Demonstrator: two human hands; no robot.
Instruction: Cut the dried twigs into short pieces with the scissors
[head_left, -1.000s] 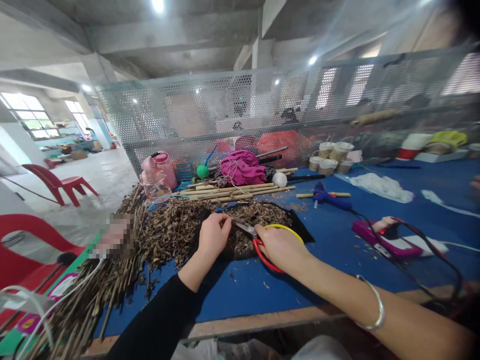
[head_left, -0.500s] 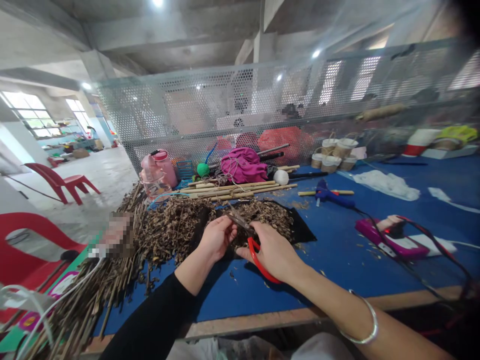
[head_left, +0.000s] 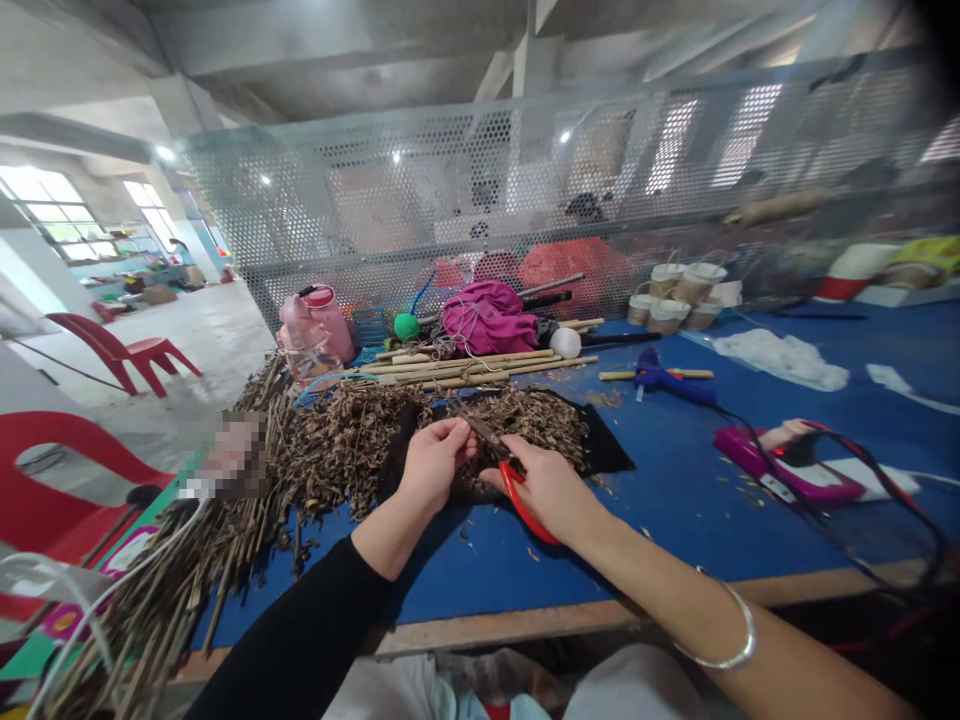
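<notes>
My right hand (head_left: 551,490) grips red-handled scissors (head_left: 523,505), whose dark blades point up and left toward my left hand (head_left: 439,460). The fingers of my left hand are pinched together close beside the blades; what sits between them is too small to make out. Under and behind both hands, small dried brown plant pieces (head_left: 540,425) lie on a black cloth (head_left: 609,440). To the left spreads a larger heap of dried plant heads on stalks (head_left: 341,440), reaching past the table's left side.
On the blue table (head_left: 675,520) stand a pink bottle (head_left: 330,320), a magenta cloth bundle (head_left: 487,318) and wooden sticks (head_left: 465,370). Rightward lie a blue glue gun (head_left: 671,385), a purple power strip (head_left: 787,470) with cords, and paper cups (head_left: 667,315). A perforated metal screen (head_left: 420,200) rises behind.
The view has tilted slightly downward. My left hand's fingers have turned and drawn closer to the scissor blades, while my right hand keeps its grip on the scissors.
</notes>
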